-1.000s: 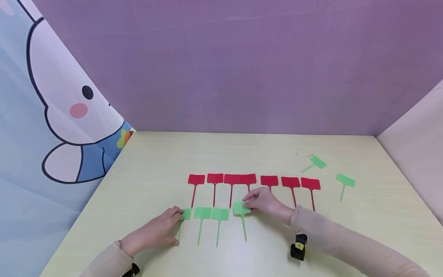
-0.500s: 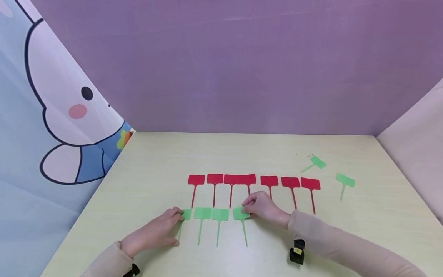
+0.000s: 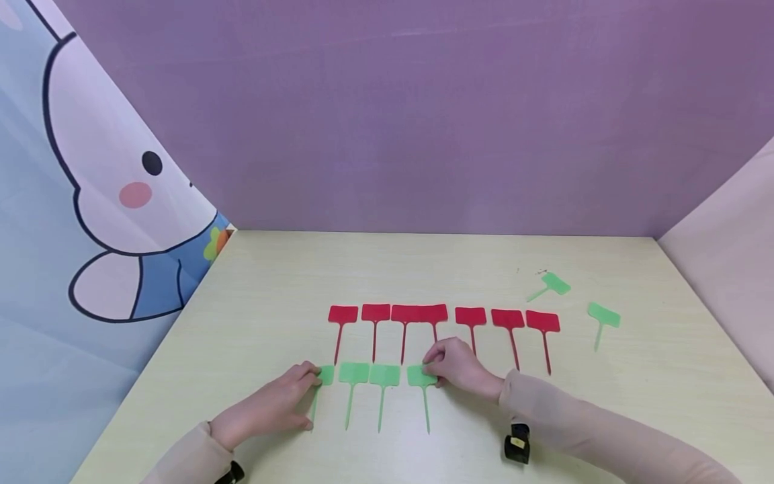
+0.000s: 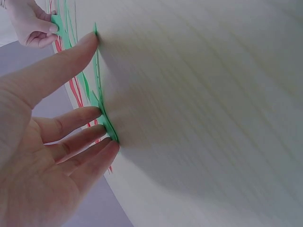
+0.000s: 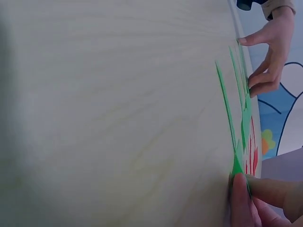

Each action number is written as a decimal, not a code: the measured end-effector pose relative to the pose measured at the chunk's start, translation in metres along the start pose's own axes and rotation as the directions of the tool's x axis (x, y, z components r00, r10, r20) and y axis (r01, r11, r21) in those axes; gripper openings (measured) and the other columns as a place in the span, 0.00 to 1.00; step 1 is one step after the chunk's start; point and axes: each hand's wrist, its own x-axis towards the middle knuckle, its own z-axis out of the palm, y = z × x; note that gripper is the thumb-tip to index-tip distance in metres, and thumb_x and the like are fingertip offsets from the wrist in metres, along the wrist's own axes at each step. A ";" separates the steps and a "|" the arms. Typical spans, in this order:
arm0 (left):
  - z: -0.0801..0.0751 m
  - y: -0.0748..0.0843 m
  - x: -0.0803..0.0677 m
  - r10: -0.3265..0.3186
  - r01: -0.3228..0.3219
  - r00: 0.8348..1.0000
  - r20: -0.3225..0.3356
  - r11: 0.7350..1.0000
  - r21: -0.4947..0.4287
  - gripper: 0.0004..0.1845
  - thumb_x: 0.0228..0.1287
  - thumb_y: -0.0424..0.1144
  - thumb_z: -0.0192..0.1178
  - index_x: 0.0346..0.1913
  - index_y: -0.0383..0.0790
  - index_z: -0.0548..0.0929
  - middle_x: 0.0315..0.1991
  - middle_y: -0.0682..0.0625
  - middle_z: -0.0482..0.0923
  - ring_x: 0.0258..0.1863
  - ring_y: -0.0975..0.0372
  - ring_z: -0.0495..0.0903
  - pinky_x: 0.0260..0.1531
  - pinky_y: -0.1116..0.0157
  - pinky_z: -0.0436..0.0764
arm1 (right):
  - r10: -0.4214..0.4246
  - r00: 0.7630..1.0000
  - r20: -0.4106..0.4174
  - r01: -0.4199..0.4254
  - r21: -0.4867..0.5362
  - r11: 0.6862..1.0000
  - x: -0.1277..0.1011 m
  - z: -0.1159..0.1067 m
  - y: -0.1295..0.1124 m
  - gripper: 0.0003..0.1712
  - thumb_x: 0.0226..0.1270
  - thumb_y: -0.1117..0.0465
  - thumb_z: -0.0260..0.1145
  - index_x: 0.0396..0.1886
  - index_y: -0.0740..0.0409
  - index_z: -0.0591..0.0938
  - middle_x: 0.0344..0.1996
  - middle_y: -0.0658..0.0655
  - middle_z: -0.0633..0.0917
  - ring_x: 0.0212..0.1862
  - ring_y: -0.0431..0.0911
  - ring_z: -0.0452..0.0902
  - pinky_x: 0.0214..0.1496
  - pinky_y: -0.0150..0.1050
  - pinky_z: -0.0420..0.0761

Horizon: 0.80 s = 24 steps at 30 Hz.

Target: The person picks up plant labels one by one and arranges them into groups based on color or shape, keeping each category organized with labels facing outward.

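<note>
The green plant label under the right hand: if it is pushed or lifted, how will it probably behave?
The green plant label looks thin and flat, so it probably is very light and slides easily on the smooth table. Its long narrow stake may flex. Lying flat, it cannot roll; the right hand pinches its edge.

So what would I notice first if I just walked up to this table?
Probably the row of seven red plant labels lined up across the middle of the table. Just in front, four green plant labels form a second row; the right hand pinches the last one and the left hand touches the first.
</note>
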 end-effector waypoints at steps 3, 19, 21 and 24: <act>0.000 0.000 0.000 0.001 -0.001 1.000 -0.002 1.000 0.004 0.31 0.39 0.42 0.70 0.47 0.27 0.73 0.51 0.41 0.66 0.52 0.51 0.67 0.50 0.57 0.71 | -0.024 1.000 0.003 0.024 -0.055 0.998 -0.001 0.000 0.000 0.05 0.50 0.68 0.67 0.28 0.64 0.81 0.15 0.53 0.77 0.14 0.42 0.72 0.20 0.34 0.76; 0.000 0.002 -0.001 0.002 -0.001 1.000 -0.028 1.000 0.018 0.31 0.38 0.42 0.70 0.46 0.28 0.74 0.50 0.42 0.67 0.52 0.51 0.67 0.51 0.57 0.70 | -0.113 0.992 0.059 0.126 -0.332 0.935 0.000 -0.002 -0.007 0.05 0.49 0.62 0.69 0.24 0.56 0.79 0.15 0.47 0.72 0.19 0.41 0.66 0.24 0.31 0.69; 0.000 0.003 -0.001 0.003 -0.003 1.000 -0.030 1.000 0.018 0.31 0.38 0.42 0.70 0.46 0.28 0.74 0.50 0.42 0.67 0.51 0.52 0.67 0.51 0.57 0.70 | -0.127 0.990 0.065 0.142 -0.365 0.920 0.001 -0.003 -0.007 0.06 0.48 0.62 0.69 0.23 0.56 0.79 0.15 0.46 0.73 0.21 0.41 0.66 0.25 0.31 0.69; -0.001 0.003 -0.001 0.000 0.000 1.000 -0.027 1.000 0.017 0.31 0.38 0.42 0.70 0.46 0.28 0.74 0.51 0.41 0.66 0.51 0.52 0.67 0.51 0.57 0.70 | -0.135 0.989 0.067 0.151 -0.399 0.905 0.002 -0.003 -0.009 0.07 0.47 0.62 0.70 0.22 0.55 0.78 0.17 0.45 0.74 0.24 0.41 0.66 0.27 0.32 0.69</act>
